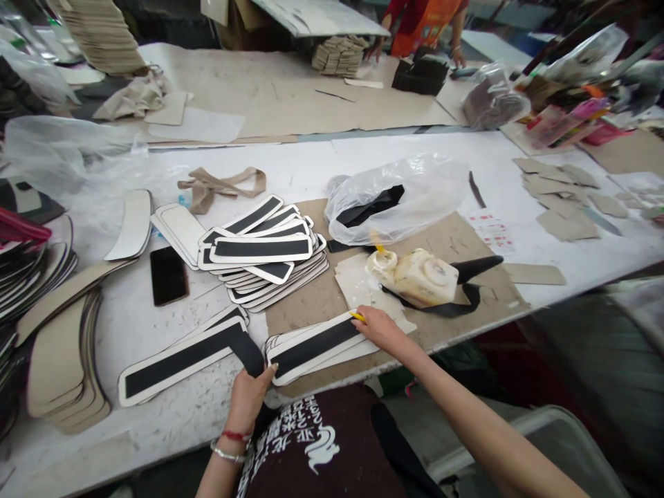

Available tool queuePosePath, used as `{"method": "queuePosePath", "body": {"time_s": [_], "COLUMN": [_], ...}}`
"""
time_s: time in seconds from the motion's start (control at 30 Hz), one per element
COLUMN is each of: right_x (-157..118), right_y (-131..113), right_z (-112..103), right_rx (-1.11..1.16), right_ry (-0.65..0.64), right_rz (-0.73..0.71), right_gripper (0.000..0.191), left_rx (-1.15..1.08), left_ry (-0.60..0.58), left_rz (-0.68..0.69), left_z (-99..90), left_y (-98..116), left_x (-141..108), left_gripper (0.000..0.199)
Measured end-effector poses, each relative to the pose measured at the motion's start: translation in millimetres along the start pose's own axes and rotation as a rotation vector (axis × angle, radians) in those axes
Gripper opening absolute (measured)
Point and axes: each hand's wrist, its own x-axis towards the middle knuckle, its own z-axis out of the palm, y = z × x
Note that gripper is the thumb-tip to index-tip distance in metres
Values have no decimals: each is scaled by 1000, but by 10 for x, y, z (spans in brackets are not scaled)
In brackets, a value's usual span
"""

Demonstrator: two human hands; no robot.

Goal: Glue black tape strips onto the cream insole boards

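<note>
My left hand (250,395) is closed around the end of a black strip (245,351), its thumb by the near left corner of a white-edged panel. That panel (316,347) has a black band along it and lies on several similar pieces. Over the panel's right end, my right hand (382,330) pinches a thin yellow stick (357,316); its working tip is hard to make out. Left of my left hand lies another black-banded panel (179,363). Behind both hands is a fanned pile of black-banded panels (262,249).
A stained white plastic container (428,277) with another yellow stick stands on brown card (498,304). Nearby are a clear bag (415,200) with black material and a phone (169,275). Curved beige pieces (57,360) are stacked left. A co-worker's arm (457,34) shows across the table.
</note>
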Motion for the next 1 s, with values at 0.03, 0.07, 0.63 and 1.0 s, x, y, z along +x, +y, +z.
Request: {"method": "queuePosePath", "body": {"time_s": [0.03,0.07,0.63,1.0], "right_x": [6,10,44,44], "right_y": [8,15,116,126], "right_z": [3,6,125,129], "right_rx": [5,11,46,51], "right_ry": [-2,-3,28,33], "right_rz": [-7,-13,-67,-55], "right_gripper": [15,15,10,11], "left_rx": [3,5,66,85], "left_ry": [0,0,26,38], "left_rz": [-3,-5,-7,-9], "left_z": [2,4,27,44], "left_y": [4,7,84,15], "left_x": [0,0,-35,0], "left_gripper": [26,26,31,29]}}
